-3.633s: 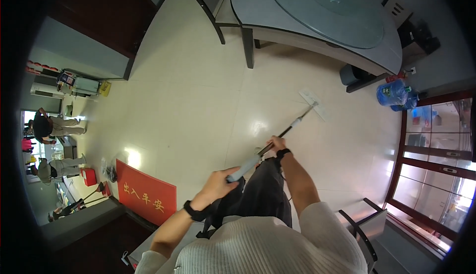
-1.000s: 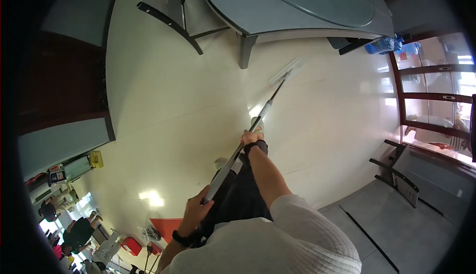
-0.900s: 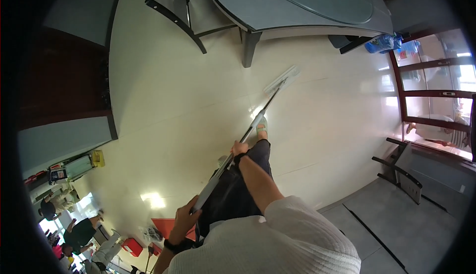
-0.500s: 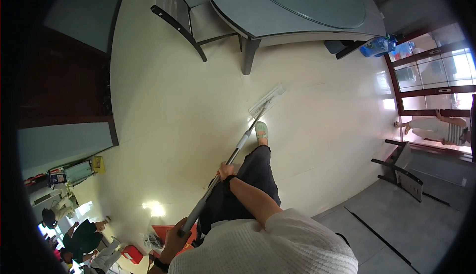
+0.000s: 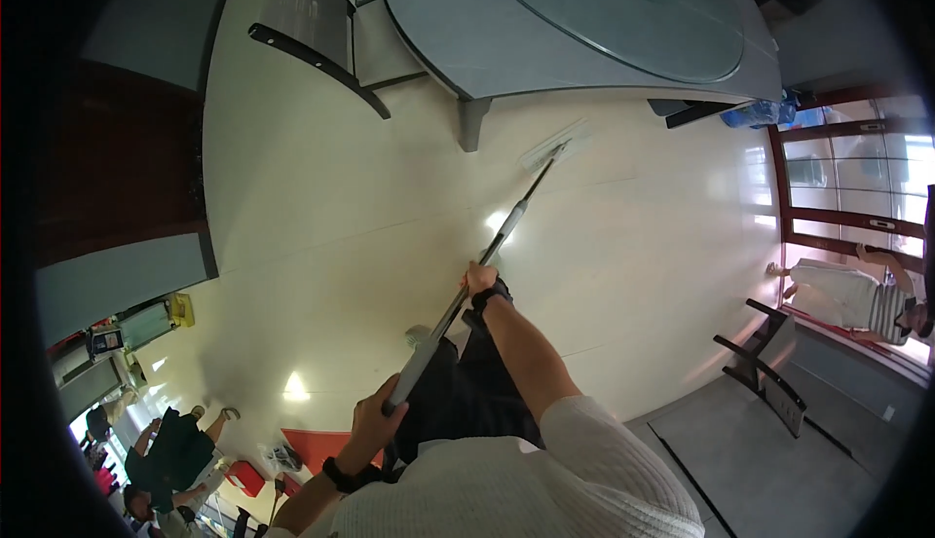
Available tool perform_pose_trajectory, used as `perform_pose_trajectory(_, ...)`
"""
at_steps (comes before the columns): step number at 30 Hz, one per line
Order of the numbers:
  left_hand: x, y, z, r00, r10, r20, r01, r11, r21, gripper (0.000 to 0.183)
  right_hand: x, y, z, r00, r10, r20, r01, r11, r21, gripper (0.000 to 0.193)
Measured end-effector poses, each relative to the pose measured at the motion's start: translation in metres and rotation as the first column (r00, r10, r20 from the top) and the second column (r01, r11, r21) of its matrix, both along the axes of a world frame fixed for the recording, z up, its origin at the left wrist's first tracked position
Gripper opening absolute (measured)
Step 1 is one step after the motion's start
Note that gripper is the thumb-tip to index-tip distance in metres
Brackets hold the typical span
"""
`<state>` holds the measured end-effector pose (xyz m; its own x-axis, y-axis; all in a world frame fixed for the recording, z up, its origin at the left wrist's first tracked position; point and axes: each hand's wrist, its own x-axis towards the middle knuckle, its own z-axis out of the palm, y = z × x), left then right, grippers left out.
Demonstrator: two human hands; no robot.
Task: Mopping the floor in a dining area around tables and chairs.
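I hold a flat mop (image 5: 504,229) slantwise in front of me with both hands. My left hand (image 5: 375,416) is closed round the grey grip at the near end of its pole. Further along, my right hand (image 5: 478,279) is wrapped round the middle of the pole. The pale, flat mop head (image 5: 557,144) lies on the cream tiled floor (image 5: 341,187), just in front of the table. It looks partly see-through and blurred. Both my wrists carry black bands.
A grey table (image 5: 429,41) with a glass turntable stands ahead, a chair (image 5: 302,12) at its left. Another chair (image 5: 774,377) is at right, near a person (image 5: 828,290) by the glazed doors. More people (image 5: 175,455) and a red mat (image 5: 321,445) are lower left.
The mop head has slid forward and to the right, nearer the table. Both my hands have moved forward and right with the pole, and my forward foot is now mostly hidden.
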<state>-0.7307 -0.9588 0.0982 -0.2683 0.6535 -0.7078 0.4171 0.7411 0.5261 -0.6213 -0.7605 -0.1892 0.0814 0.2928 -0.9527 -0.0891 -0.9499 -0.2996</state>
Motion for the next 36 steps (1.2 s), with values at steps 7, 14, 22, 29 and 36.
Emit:
perform_pose_trajectory(7,0.033,0.100,-0.042,0.999,-0.037,-0.009,0.038,0.990,0.135,0.046,0.034,0.120,-0.031,0.997,-0.017,0.078,0.003,0.985,0.171,0.018)
perform_pose_trajectory(14,0.048,0.055,-0.020,0.995,-0.093,-0.030,0.097,0.982,0.165,0.048,0.048,0.067,-0.039,0.999,-0.027,0.034,0.020,0.985,0.172,0.017)
perform_pose_trajectory(22,-0.007,-0.126,0.026,0.993,-0.113,-0.024,0.113,0.994,0.000,0.051,-0.002,-0.137,0.007,0.973,0.200,0.118,-0.215,0.968,0.131,0.031)
perform_pose_trajectory(29,-0.021,-0.197,0.084,0.997,-0.010,0.078,0.035,0.947,-0.319,0.052,-0.029,-0.234,0.050,0.976,0.198,0.089,-0.197,0.980,-0.021,0.031)
perform_pose_trajectory(36,-0.013,-0.168,0.070,0.948,0.220,0.228,-0.176,0.964,-0.197,0.054,-0.019,-0.189,0.045,0.957,0.282,0.065,-0.282,0.959,-0.005,0.028)
